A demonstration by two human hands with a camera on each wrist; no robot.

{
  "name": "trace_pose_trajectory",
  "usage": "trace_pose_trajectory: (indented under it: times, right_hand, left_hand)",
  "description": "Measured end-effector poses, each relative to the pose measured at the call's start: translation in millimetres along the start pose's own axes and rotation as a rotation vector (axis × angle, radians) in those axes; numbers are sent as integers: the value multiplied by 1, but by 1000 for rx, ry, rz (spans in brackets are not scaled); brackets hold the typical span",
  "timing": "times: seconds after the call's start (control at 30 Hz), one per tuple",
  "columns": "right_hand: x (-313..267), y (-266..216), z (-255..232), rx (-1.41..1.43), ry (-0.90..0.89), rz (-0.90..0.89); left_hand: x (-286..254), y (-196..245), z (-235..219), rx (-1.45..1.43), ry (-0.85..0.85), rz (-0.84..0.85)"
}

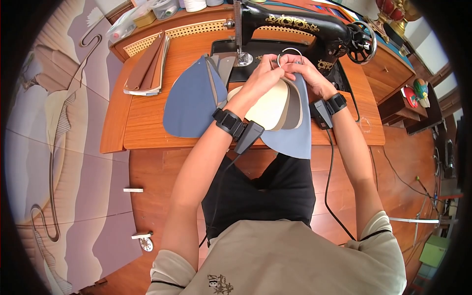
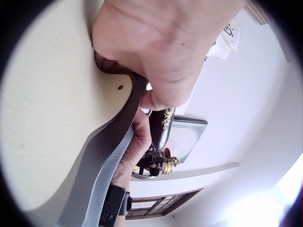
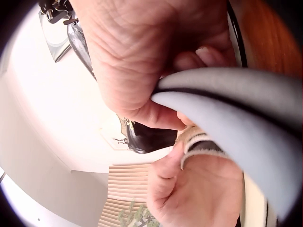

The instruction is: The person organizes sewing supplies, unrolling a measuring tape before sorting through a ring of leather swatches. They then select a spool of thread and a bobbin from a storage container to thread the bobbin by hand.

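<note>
Both hands meet over the table in front of the sewing machine, at the narrow ends of several leather-like swatches. My left hand (image 1: 263, 78) grips the bent tips of the cream swatch (image 1: 263, 103) and darker ones, as the left wrist view shows; the cream one has a small hole (image 2: 120, 87). My right hand (image 1: 307, 73) pinches at the tips beside it, where a light blue swatch (image 3: 213, 113) and a grey swatch (image 3: 236, 85) hang down. A silvery metal ring (image 1: 290, 48) arcs above the fingers, its lower part hidden by them.
A black sewing machine (image 1: 295, 24) stands just behind the hands. Left of them lie a dark blue swatch (image 1: 191, 105) and grey swatches (image 1: 227, 66). A stack of brown swatches (image 1: 147, 69) lies farther left on the wooden table (image 1: 147, 128). Containers (image 1: 142, 19) line the back.
</note>
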State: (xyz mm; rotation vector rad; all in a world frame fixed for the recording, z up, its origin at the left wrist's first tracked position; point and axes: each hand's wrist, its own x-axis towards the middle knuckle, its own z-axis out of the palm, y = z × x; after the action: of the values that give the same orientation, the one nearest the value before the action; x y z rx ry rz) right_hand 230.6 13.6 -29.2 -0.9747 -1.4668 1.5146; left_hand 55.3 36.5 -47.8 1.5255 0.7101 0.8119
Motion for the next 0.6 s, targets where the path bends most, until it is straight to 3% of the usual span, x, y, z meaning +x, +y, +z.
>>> trace_pose_trajectory:
  times: [0.13,0.33,0.6]
  right_hand:
    - [0,-1,6,16,103,-11]
    - [3,6,-1,36,72,-21]
    - [1,2,0,148,30,-18]
  left_hand:
    - [-5,5,2,65,-7,-4]
    - [-14,13,3,261,29,15]
    - [-6,4,-2,107,65,-13]
